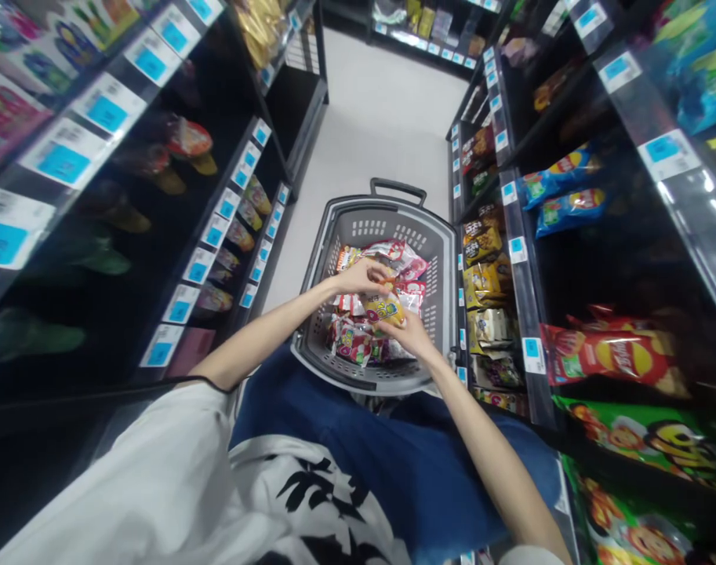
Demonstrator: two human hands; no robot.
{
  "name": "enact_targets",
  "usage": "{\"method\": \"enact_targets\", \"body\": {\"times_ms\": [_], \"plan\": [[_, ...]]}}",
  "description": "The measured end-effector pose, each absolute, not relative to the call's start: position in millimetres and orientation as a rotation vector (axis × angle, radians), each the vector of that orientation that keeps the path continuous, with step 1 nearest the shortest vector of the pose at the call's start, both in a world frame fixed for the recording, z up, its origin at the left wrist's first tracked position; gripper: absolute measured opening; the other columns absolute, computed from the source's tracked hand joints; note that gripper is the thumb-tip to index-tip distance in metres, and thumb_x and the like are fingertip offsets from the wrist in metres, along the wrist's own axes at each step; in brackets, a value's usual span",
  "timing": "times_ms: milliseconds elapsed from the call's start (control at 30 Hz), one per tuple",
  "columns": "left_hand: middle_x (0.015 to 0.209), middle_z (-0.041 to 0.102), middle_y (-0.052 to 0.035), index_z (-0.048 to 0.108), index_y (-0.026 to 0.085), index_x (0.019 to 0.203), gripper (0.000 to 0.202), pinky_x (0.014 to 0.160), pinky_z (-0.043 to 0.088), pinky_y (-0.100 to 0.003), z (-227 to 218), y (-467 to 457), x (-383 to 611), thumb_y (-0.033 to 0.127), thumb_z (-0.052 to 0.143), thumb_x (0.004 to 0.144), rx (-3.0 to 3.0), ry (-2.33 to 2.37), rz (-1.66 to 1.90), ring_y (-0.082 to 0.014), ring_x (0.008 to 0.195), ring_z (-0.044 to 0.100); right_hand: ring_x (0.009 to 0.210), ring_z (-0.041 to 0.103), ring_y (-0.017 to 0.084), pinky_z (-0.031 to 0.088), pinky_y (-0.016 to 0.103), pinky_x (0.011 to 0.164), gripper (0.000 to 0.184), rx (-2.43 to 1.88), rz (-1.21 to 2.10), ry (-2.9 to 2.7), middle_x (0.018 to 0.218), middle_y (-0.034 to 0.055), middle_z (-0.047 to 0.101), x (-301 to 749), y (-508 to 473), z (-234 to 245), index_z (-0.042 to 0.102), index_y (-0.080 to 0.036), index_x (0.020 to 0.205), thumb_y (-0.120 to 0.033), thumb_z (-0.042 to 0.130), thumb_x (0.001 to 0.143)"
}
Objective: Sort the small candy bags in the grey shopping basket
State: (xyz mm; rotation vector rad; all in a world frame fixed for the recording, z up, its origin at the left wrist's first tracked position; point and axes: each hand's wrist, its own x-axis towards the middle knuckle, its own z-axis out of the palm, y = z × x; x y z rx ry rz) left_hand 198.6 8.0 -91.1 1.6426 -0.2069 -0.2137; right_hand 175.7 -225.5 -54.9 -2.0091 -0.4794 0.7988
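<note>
A grey shopping basket (334, 235) stands on the aisle floor in front of me, filled with several colourful snack packets. Both my hands reach into it. My left hand (361, 276) is curled on the upper edge of a yellow-orange snack packet (384, 308). My right hand (410, 333) grips the lower edge of the same packet, so it is held between both hands above the other packets (353, 342).
Dark shop shelves with blue price tags line both sides of the narrow aisle. Snack bags (610, 355) fill the right shelves close to my right arm. The pale floor (381, 118) runs on beyond the basket's black handle (397, 187).
</note>
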Motion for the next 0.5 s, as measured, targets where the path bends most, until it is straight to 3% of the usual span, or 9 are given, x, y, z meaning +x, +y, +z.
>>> {"method": "enact_targets", "body": {"times_ms": [67,167,200,267,367,500], "plan": [[0.09,0.074,-0.01,0.071,0.008,0.101,0.058,0.071,0.05,-0.025,-88.8,11.2,204.1,0.057,0.083,0.072,1.589,-0.143,-0.117,-0.0134,0.077,0.066,0.099,0.074,0.027,0.06,0.039,0.088,0.059,-1.856,0.821,-0.351,0.11,0.0128,0.078,170.1,-222.1,-51.2,0.069,-0.013,0.113,-0.058,0.076,0.077],[0.097,0.073,-0.0109,0.072,0.009,0.102,0.068,0.066,0.048,-0.023,-84.9,12.0,207.3,0.072,0.073,0.076,1.552,-0.09,-0.055,-0.0132,0.077,0.065,0.096,0.076,0.025,0.063,0.035,0.082,0.069,-1.679,0.829,-0.199,0.114,0.014,0.077,164.7,-221.7,-36.1,0.068,-0.014,0.117,-0.067,0.077,0.073],[0.095,0.073,-0.0104,0.073,0.009,0.101,0.073,0.062,0.047,-0.023,-84.3,11.5,207.5,0.077,0.071,0.075,1.545,-0.089,-0.067,-0.0132,0.073,0.063,0.096,0.076,0.023,0.063,0.032,0.081,0.067,-1.613,0.822,-0.127,0.115,0.0127,0.077,165.3,-222.8,-30.7,0.069,-0.015,0.116,-0.065,0.08,0.072],[0.075,0.068,-0.0066,0.072,0.008,0.094,0.08,0.055,0.043,-0.024,-84.4,10.5,207.6,0.084,0.067,0.072,1.532,-0.096,-0.121,-0.012,0.059,0.057,0.094,0.076,0.019,0.063,0.024,0.081,0.064,-1.425,0.782,0.125,0.112,0.008,0.079,170.4,-226.0,-23.8,0.071,-0.017,0.11,-0.047,0.096,0.059],[0.063,0.061,-0.0029,0.07,0.008,0.083,0.073,0.052,0.039,-0.024,-84.8,10.1,206.4,0.08,0.074,0.071,1.523,-0.129,-0.182,-0.0107,0.053,0.053,0.091,0.077,0.017,0.062,0.02,0.082,0.069,-1.368,0.751,0.258,0.102,0.0047,0.08,180.4,-231.3,-27.8,0.072,-0.016,0.107,-0.025,0.103,0.045],[0.062,0.058,0.0003,0.064,0.011,0.083,0.066,0.052,0.037,-0.023,-82.5,10.0,203.4,0.077,0.067,0.08,1.524,-0.158,-0.191,-0.0101,0.053,0.052,0.089,0.078,0.018,0.063,0.019,0.08,0.073,-1.481,0.815,0.218,0.101,0.0068,0.081,183.9,-239.0,-51.9,0.071,-0.013,0.109,-0.025,0.104,0.045]]}}
